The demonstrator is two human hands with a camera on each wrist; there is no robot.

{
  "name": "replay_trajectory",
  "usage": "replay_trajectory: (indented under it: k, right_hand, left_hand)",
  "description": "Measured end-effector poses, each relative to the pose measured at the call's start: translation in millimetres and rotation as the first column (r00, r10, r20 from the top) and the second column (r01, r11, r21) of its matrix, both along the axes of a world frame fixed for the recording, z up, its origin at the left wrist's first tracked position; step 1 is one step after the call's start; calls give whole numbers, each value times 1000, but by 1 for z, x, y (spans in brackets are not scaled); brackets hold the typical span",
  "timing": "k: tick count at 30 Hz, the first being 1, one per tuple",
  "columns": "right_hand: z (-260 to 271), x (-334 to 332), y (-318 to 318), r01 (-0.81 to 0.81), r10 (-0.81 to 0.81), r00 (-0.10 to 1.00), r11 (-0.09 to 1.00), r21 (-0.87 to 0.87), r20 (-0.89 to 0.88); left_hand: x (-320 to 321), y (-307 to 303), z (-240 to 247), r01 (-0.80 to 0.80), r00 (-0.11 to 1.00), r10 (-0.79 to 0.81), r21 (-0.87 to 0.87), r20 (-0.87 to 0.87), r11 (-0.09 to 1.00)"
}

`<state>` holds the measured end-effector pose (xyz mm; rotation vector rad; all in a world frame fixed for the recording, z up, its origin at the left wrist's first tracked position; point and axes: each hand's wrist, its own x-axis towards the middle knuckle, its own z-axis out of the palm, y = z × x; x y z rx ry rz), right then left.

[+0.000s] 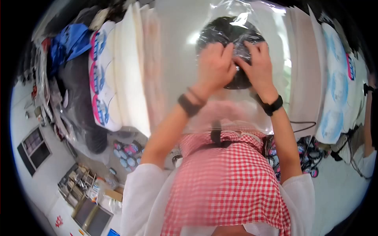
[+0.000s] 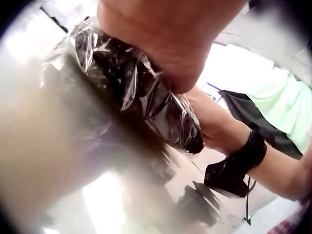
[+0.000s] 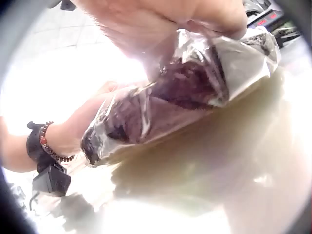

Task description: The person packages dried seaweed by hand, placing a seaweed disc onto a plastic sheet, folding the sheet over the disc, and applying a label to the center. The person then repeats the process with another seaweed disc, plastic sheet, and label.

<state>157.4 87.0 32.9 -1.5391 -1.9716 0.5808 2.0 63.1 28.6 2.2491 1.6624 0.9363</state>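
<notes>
Over the pale worktable (image 1: pixel 177 51), left hand (image 1: pixel 214 67) and right hand (image 1: pixel 258 67) pinch a clear bag (image 1: pixel 236 19) around a black disc (image 1: pixel 218 32); a hard tug might split the film.

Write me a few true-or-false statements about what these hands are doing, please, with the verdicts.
1. The left hand and right hand both hold the plastic-wrapped dark round item. True.
2. The item lies on the floor. False: it is over the pale tabletop.
3. The right wrist wears a dark band. True.
4. The apron is plain blue. False: it is red-and-white checked.
</notes>
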Motion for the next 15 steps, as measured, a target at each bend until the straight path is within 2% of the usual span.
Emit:
replay_trajectory:
  k: [1,2,3,4,5,6,7,9,10,12,13,15]
  right_hand:
    - [-4,5,4,-87,68,991,980,179,112]
    - [2,4,8,-115,62,979,954,278,195]
    - [7,2,13,-151,48,960,918,368,276]
    - [-4,6,18,-220,156,963,925,309,219]
    - [-11,9,21,-222,223,974,931,290,28]
    - [-11,12,17,-185,198,979,960,209,-41]
    - [-11,13,14,-155,170,979,979,131,-112]
    - [-9,10,9,-116,124,986,990,77,-111]
    - [-10,9,10,-98,103,988,994,49,-115]
    - [-13,12,13,-186,186,982,979,85,7]
    - [-14,13,14,-230,224,972,969,94,70]
    - [-13,12,14,-194,195,981,973,129,6]
  left_hand:
    - [-4,9,6,8,997,-3,71,-75,997]
    - [-6,16,19,25,982,3,142,-191,990]
    - [-9,19,17,69,982,-38,168,-183,983]
    - [-11,21,16,113,981,-78,195,-176,974]
    - [-14,22,-2,174,985,-168,189,-51,966]
    - [-15,23,-14,234,966,-251,193,70,953]
    - [-16,19,-12,196,974,-200,50,102,979]
    - [-17,2,-4,115,988,-84,-243,132,963]
    - [-14,8,-3,107,972,-96,-43,215,993]
    - [-11,23,19,58,998,-52,166,-40,984]
    - [-13,28,19,99,995,-94,153,-40,983]
    - [-17,38,19,181,983,-177,126,-37,975]
